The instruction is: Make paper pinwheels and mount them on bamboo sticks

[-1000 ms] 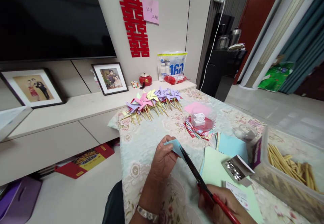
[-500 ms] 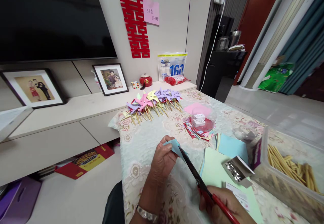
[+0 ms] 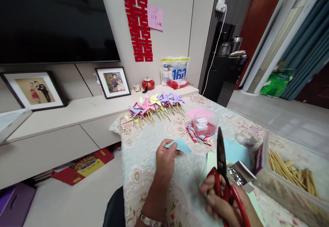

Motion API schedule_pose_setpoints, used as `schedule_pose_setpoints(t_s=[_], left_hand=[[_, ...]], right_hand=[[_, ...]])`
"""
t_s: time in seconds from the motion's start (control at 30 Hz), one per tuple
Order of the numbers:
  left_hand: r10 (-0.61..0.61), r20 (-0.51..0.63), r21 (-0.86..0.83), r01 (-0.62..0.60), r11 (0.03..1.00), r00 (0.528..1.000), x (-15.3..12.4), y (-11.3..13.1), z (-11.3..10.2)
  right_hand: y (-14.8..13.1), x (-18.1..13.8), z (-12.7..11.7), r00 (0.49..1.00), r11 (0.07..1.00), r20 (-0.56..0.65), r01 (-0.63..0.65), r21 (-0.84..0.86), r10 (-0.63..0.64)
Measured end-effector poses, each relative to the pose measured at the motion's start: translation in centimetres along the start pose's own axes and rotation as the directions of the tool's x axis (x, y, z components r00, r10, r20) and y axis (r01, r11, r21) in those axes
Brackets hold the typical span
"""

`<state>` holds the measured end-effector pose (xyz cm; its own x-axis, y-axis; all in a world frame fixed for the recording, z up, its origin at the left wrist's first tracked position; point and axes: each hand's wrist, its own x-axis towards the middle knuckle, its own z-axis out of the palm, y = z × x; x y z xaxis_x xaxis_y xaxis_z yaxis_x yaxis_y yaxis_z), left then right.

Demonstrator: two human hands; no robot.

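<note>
My left hand [image 3: 166, 160] pinches a small light-blue folded paper piece [image 3: 180, 146] above the floral tablecloth [image 3: 144, 151]. My right hand [image 3: 222, 203] grips red-handled scissors [image 3: 222, 172], whose dark blades are closed and point upward, apart from the paper. Under the scissors lie a pale green sheet [image 3: 210, 160] and a blue sheet [image 3: 235, 151]. A row of finished paper pinwheels [image 3: 156, 105] on wooden sticks lies at the far end of the table.
A clear tub of wooden sticks [image 3: 290, 177] stands at the right. A small open box of shiny pins [image 3: 239, 175] lies beside it. A clear bowl with small boxes [image 3: 204, 124] sits on colourful paper squares. A TV cabinet with framed photos [image 3: 113, 81] runs along the left.
The scissors have come away from the blue paper and swung upright with blades closed. My left hand lowered slightly with the paper. The camera view tipped down a little.
</note>
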<state>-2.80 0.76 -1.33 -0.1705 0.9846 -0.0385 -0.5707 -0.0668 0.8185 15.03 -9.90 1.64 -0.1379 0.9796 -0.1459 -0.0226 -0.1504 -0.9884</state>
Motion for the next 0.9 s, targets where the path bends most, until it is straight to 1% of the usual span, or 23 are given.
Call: schedule_pose_setpoints(t_s=[0.07,0.13,0.17,0.23,0.37,0.47,0.53,0.6,0.67,0.73,0.77,0.8,0.83,0.9], left_hand=[[0.040,0.001,0.142,-0.040,0.989,0.999,-0.1,-0.4,0.1],[0.056,0.030,0.233,-0.062,0.970,0.998,-0.3,-0.5,0.3],[0.066,0.047,0.270,-0.076,0.960,0.997,-0.4,-0.5,0.3],[0.097,0.074,0.313,-0.116,0.943,0.992,-0.5,-0.6,0.3],[0.181,0.125,0.343,-0.213,0.915,0.976,-0.4,-0.9,-0.1],[0.193,0.160,0.346,-0.238,0.908,0.968,-0.5,-0.8,-0.1],[0.178,0.177,0.333,-0.229,0.915,0.968,-0.6,-0.6,0.1],[0.140,0.194,0.274,-0.191,0.943,0.971,-0.7,-0.4,0.2],[0.094,0.189,0.185,-0.130,0.974,0.978,-0.7,-0.4,0.3],[0.009,0.164,0.128,-0.031,0.991,0.986,-0.6,-0.5,0.3],[-0.057,0.158,0.118,0.038,0.992,0.986,-0.6,-0.5,0.3],[-0.141,0.166,0.118,0.122,0.986,0.976,-0.7,-0.6,0.3],[-0.237,0.196,0.123,0.216,0.969,0.952,-0.8,-0.6,0.4],[-0.400,0.296,0.128,0.379,0.916,0.867,-1.2,-0.5,0.5]], right_hand=[[-1.2,1.7,0.3,0.989,0.997,-0.127,0.075,-0.024,-0.078],[-2.5,3.5,0.7,0.969,0.986,-0.196,0.132,-0.098,-0.149],[-3.1,4.4,1.0,0.950,0.976,-0.235,0.180,-0.123,-0.204],[-3.8,6.0,1.6,0.925,0.965,-0.284,0.218,-0.147,-0.252],[-3.6,8.1,2.8,0.924,0.961,-0.282,0.218,-0.168,-0.259],[-2.7,8.8,3.2,0.920,0.956,-0.271,0.248,-0.157,-0.284],[-2.3,8.9,3.1,0.913,0.952,-0.278,0.267,-0.150,-0.300],[-2.2,8.8,2.9,0.906,0.951,-0.290,0.286,-0.118,-0.308],[-2.3,8.7,2.4,0.906,0.953,-0.298,0.301,-0.041,-0.299],[-2.5,8.5,1.7,0.916,0.948,-0.277,0.314,0.051,-0.289],[-2.6,8.5,1.3,0.923,0.944,-0.255,0.319,0.084,-0.289],[-2.6,8.4,0.9,0.929,0.941,-0.223,0.323,0.105,-0.294],[-2.6,8.4,0.5,0.936,0.939,-0.183,0.324,0.116,-0.301],[-2.6,8.3,-0.2,0.951,0.944,-0.086,0.307,0.124,-0.298]])
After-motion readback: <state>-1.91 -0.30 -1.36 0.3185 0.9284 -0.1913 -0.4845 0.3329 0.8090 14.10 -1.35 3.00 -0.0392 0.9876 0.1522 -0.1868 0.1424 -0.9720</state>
